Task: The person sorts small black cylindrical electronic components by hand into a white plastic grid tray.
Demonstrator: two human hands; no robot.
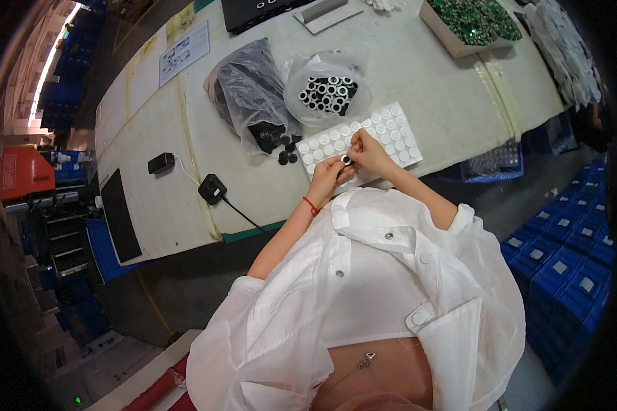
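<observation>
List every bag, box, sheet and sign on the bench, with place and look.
Clear bag: bench centre, holds black-and-white rings.
Dark bag: left of it, crumpled, black parts.
White sheet: under the hands, rows of round pads.
Printed paper: far left, rectangular, white.
Cardboard box: far right, green parts.

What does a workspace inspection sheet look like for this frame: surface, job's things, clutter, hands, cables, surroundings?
Surface: white table, worn, with taped seams.
Job's things: small black ring held over a white sheet of round pads; open bag of black-and-white rings.
Clutter: dark plastic bag, loose black parts, box of green parts.
Hands: left hand and right hand both pinch the ring.
Cables: black adapter with its cord running off the table edge.
Surroundings: blue crates on the floor.
</observation>
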